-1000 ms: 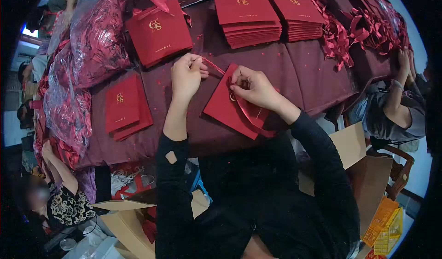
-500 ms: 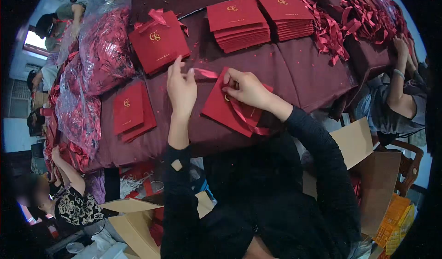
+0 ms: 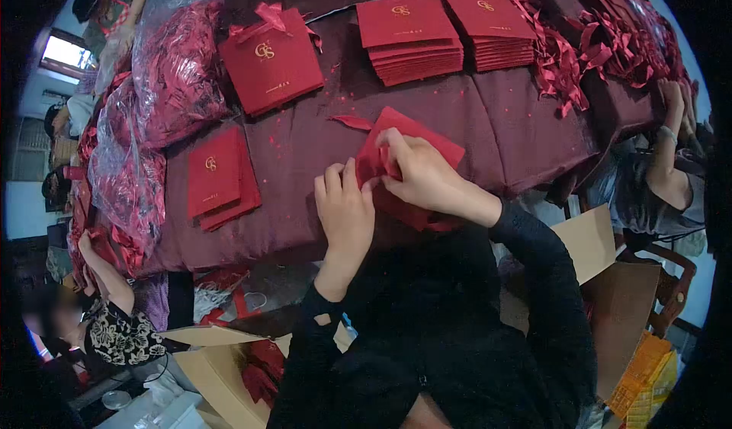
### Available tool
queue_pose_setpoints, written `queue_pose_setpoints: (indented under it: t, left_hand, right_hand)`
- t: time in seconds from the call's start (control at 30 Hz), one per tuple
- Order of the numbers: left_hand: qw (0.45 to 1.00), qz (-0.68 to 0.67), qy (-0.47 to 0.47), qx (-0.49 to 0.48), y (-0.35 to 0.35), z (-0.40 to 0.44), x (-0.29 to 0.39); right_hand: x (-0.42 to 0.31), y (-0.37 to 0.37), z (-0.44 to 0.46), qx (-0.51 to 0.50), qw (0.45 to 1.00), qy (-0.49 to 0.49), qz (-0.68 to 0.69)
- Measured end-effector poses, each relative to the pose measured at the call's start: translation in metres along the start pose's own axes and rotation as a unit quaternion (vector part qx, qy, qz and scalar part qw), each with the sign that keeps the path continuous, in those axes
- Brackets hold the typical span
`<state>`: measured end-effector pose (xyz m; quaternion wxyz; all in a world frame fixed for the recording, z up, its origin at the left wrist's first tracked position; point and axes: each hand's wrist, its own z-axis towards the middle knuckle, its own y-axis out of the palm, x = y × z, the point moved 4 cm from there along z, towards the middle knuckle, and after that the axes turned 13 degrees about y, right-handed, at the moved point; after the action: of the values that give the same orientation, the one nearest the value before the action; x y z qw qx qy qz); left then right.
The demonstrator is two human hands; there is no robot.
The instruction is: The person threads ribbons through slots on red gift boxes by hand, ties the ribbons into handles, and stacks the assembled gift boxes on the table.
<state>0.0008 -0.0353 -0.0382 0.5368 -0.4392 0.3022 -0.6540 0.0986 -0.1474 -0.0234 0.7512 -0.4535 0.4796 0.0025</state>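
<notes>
A red paper gift bag (image 3: 444, 148) lies tilted on the cloth in front of me, partly hidden under my hands. A red ribbon (image 3: 353, 122) sticks out past its upper left side. My right hand (image 3: 427, 171) is over the bag with thumb and fingers bent together, and red ribbon shows between them. At the bag's left edge, my left hand (image 3: 347, 208) has its thumb and forefinger drawn together, close to the right fingertips. What exactly the left fingertips grip is hard to make out.
Stacked red bags (image 3: 412, 36) stand at the back, beside loose ribbons (image 3: 560, 71). More bags (image 3: 271, 59) lie left, near smaller ones (image 3: 213, 174) and a plastic sack of ribbons (image 3: 179, 71). Cardboard boxes (image 3: 221, 376) flank me. Other people sit around the table (image 3: 282, 193).
My left hand has moved down and right, from the open cloth to the bag's left edge, its fingers closing. My right hand has shifted slightly down and right, staying over the bag.
</notes>
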Motion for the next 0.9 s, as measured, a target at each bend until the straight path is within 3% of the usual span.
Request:
queue_pose_setpoints:
  t: [0.03, 0.1, 0.13, 0.2, 0.23, 0.3, 0.43, 0.6, 0.73, 0.77, 0.8, 0.9]
  left_hand:
    - [1.000, -0.001, -0.004, -0.001, 0.001, -0.001, 0.000]
    - [1.000, -0.002, -0.001, 0.022, 0.000, -0.002, 0.000]
    - [1.000, -0.005, -0.007, 0.018, 0.000, -0.002, 0.000]
    - [0.999, -0.019, -0.029, 0.012, -0.003, 0.002, -0.001]
    - [0.997, -0.054, -0.054, -0.013, -0.002, 0.002, -0.004]
    - [0.995, -0.064, -0.064, -0.038, -0.001, 0.005, -0.011]
    - [0.991, -0.101, -0.056, -0.069, 0.004, 0.011, -0.025]
    - [0.977, -0.181, -0.090, -0.073, 0.009, 0.007, -0.040]
    - [0.961, -0.247, -0.103, -0.068, 0.007, 0.007, -0.043]
    - [0.961, -0.247, -0.103, -0.069, 0.006, 0.008, -0.042]
    - [0.958, -0.253, -0.114, -0.067, 0.004, 0.009, -0.042]
    - [0.956, -0.260, -0.120, -0.066, 0.004, 0.011, -0.044]
  right_hand:
    - [-0.006, -0.007, -0.002, -0.100, 0.984, 0.115, 0.089]
    - [0.000, -0.013, -0.019, -0.124, 0.918, 0.182, 0.331]
    - [-0.003, -0.021, -0.029, -0.171, 0.829, 0.266, 0.462]
    - [-0.002, -0.035, -0.050, -0.214, 0.772, 0.374, 0.467]
    - [-0.001, -0.038, -0.062, -0.234, 0.737, 0.383, 0.505]
    - [0.008, -0.037, -0.084, -0.322, 0.733, 0.383, 0.461]
    - [0.001, -0.054, -0.105, -0.402, 0.743, 0.377, 0.380]
    - [-0.004, -0.049, -0.101, -0.420, 0.731, 0.268, 0.466]
    - [-0.007, -0.032, -0.087, -0.396, 0.795, 0.261, 0.379]
    - [-0.008, -0.025, -0.077, -0.315, 0.780, 0.315, 0.440]
    - [0.001, -0.016, -0.072, -0.300, 0.742, 0.334, 0.498]
    - [0.003, -0.010, -0.040, -0.161, 0.728, 0.339, 0.573]
